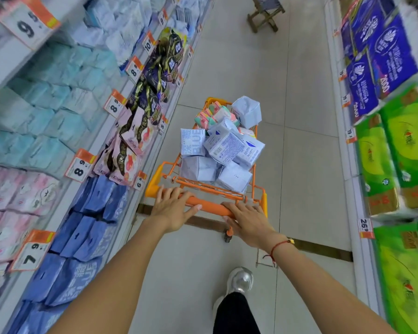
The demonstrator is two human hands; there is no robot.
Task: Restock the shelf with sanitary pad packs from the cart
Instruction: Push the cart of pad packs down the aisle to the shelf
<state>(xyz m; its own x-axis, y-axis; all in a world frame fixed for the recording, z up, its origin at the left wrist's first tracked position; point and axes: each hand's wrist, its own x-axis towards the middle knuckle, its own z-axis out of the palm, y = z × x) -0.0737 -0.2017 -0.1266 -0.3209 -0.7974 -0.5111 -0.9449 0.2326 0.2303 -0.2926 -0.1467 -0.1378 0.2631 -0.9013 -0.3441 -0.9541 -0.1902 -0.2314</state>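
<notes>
An orange cart (155, 179) stands in the aisle ahead of me, heaped with pale blue sanitary pad packs (225, 145) and a few pink-and-green packs (212, 115) at its far end. My left hand (171, 207) lies on the left part of the orange handle bar (208, 206) with its fingers stretched over it. My right hand (246, 219) holds the right part of the bar, fingers wrapped over it. The shelf (121, 109) on my left carries rows of teal, pink, blue and dark patterned pad packs behind orange price tags.
Shelves on the right hold blue tissue packs (381, 61) and green tissue packs (401, 150). A wooden stool (266, 13) stands far down the aisle. Pale tiled floor (307, 165) runs between the shelves. My foot in a silver shoe (239, 283) is below the cart.
</notes>
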